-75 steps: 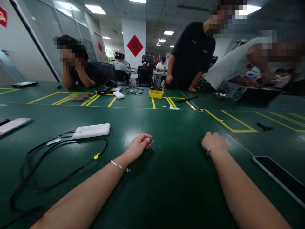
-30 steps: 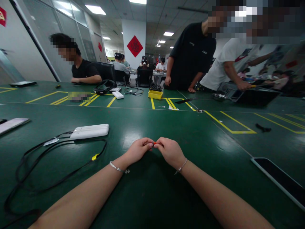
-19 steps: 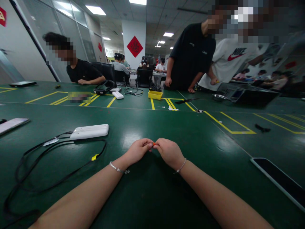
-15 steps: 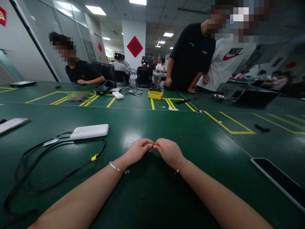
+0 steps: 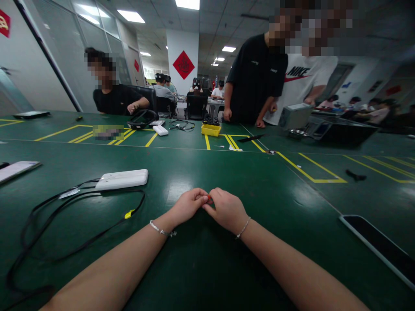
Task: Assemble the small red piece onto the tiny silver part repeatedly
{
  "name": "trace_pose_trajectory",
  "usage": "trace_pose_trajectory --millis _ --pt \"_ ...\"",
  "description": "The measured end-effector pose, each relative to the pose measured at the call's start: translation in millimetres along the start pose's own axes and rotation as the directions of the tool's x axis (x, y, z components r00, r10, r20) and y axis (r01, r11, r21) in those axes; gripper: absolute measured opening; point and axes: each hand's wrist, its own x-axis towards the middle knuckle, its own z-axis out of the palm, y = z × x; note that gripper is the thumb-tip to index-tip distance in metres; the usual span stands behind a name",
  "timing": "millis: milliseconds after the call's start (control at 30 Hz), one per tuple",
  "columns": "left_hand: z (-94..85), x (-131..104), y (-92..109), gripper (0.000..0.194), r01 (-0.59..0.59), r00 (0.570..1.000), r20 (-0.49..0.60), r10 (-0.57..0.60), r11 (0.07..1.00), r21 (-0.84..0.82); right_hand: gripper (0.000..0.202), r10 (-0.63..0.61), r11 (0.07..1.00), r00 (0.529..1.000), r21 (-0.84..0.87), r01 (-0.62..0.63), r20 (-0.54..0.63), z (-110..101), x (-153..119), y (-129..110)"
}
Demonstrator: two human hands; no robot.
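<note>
A small orange piece point(image 5: 209, 197) sits between my fingertips, mostly hidden, so its kind cannot be made out. My left hand point(image 5: 187, 205) pinches it between thumb and forefinger just above the green table. From the other side, my right hand point(image 5: 228, 209) curls its fingers about the same piece, the thumb a little lower and slightly apart from the forefinger. Both hands touch or nearly touch at the tips. To the left of my left hand lie a white power bank point(image 5: 122, 179) and a looped black cable point(image 5: 87, 248) with a yellow tag.
A phone point(image 5: 378, 248) lies at the right, another flat device point(image 5: 17, 170) at the left. Farther back are a yellow bin point(image 5: 211, 130), a black headset point(image 5: 142, 119) and yellow tape lines. Several people are across the table; one holds a grey metal box point(image 5: 294, 116).
My right thumb has shifted down and away from the forefinger, turning about the orange piece. My left hand stays put. Across the table, a grey box has come into view at the right.
</note>
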Motion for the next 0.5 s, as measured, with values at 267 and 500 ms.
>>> trace_pose_trajectory --millis 267,500 --pt "2.5 1.0 -6.0 0.017 0.007 1.000 0.003 -0.007 1.000 0.018 0.015 0.046 0.998 0.996 -0.031 -0.048 -0.072 5.7 0.2 -6.3" --pt "3.5 0.0 -1.1 0.016 0.020 1.000 0.019 -0.020 1.000 -0.010 0.013 0.024 1.000 0.995 -0.017 -0.026 -0.098 6.7 0.5 -5.9"
